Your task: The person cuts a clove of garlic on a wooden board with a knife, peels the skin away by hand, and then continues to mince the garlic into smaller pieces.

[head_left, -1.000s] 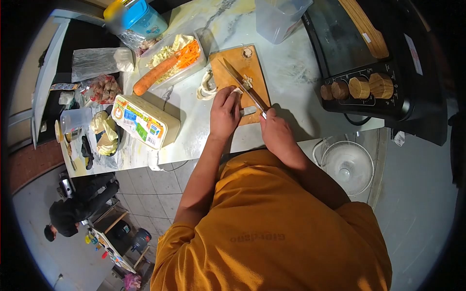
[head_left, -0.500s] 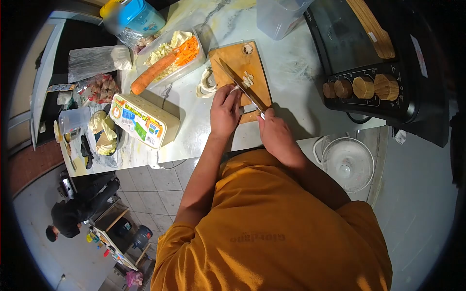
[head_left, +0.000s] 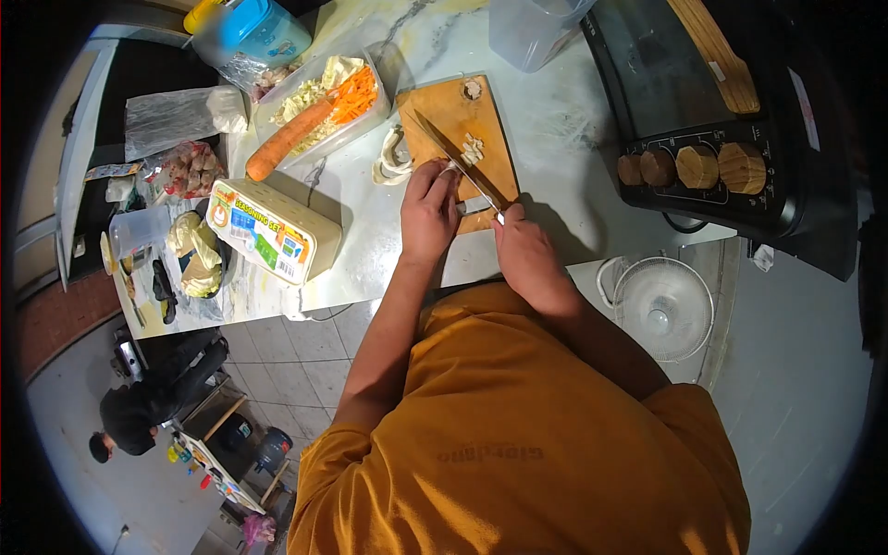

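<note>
- Knife (head_left: 461, 165): I've got it on the cutting board (head_left: 432, 96), blade angled up-L, handle end by the near R edge
- R hand (head_left: 527, 252): closed round knife handle, fingers wrapped
- L hand (head_left: 430, 215): fingers curled, tips pinching a small pale piece (head_left: 451, 167) right beside blade; piece mostly hidden, can't ID it
- White bits (head_left: 473, 149): cut small, on board just R of blade
- Pale curved strips (head_left: 392, 159): on the desk (head_left: 564, 139), just L of board
- Clear tub (head_left: 382, 109): farther L, w/ shredded carrot (head_left: 354, 96) & chopped pale veg (head_left: 302, 100); whole carrot (head_left: 289, 141) lies across, one end past the rim
- Seasoning box (head_left: 270, 231): on desk, nearer me than tub
- Empty clear container (head_left: 529, 39): far side, btwn board & black oven (head_left: 647, 83) w/ wooden knobs
- White mesh basket (head_left: 662, 310): lower R, below desk level
- Person in black (head_left: 134, 412): well apart, lower L of my view
</note>
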